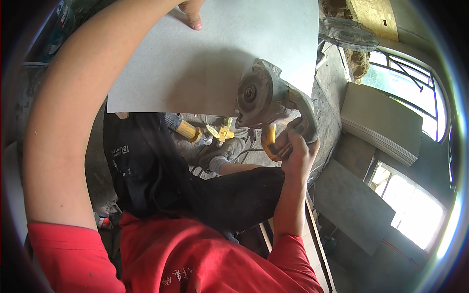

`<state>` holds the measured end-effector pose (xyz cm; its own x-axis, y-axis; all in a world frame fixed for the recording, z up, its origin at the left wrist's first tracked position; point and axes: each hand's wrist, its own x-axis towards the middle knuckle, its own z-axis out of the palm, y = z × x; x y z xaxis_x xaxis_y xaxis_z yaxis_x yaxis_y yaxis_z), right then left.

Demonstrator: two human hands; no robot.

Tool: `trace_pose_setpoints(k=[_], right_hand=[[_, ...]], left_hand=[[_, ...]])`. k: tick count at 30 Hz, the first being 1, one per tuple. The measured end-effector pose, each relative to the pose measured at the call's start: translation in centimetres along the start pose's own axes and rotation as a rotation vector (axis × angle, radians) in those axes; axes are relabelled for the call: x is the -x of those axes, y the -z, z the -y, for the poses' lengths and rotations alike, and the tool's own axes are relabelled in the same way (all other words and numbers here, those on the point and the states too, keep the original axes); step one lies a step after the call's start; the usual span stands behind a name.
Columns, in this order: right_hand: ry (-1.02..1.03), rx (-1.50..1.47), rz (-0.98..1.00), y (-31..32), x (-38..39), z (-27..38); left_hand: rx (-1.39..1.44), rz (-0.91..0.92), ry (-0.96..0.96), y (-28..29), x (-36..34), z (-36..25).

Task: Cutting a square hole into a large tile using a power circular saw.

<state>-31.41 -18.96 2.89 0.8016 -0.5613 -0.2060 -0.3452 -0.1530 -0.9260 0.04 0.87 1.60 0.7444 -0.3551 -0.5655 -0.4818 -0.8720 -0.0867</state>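
Note:
A large pale grey slab [156, 73] lies flat in front of me, its near edge above my knees. My left hand [192, 10] is pressed on the far part of it. One digit stretches out on the surface, and the upper picture edge cuts off the others. My right hand [296, 149] is closed around the rear handle of a dusty handheld circular saw [259, 93] with grey and yellow parts. The saw sits at the slab's near right part, its round guard and hub facing me. Whether its blade touches the slab or turns, I cannot tell.
Below the slab are a yellow power tool [188, 129], a yellow valve-like fitting [223, 132], dark cables and my shoe. At right, a stack of pale slabs [381, 117] and a single grey slab [351, 205] lean near windows. A round fan [349, 34] stands at the far right.

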Motion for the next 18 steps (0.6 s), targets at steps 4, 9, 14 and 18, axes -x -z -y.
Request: trace_pose_setpoints(k=[4,9,14,18], right_hand=[[-0.003,-0.020,-0.022,0.12,0.19,0.21],[-0.017,-0.041,0.007,0.10,0.31,0.32],[-0.012,-0.026,-0.017,0.16,-0.15,0.19],[-0.015,-0.017,0.026,0.31,-0.40,0.42]], left_hand=[[0.007,-0.007,0.005,0.26,-0.02,0.11],[0.006,-0.020,0.014,0.48,0.10,0.06],[0.003,-0.018,0.018,0.47,0.29,-0.09],[0.002,0.005,0.015,0.54,0.42,-0.13]])
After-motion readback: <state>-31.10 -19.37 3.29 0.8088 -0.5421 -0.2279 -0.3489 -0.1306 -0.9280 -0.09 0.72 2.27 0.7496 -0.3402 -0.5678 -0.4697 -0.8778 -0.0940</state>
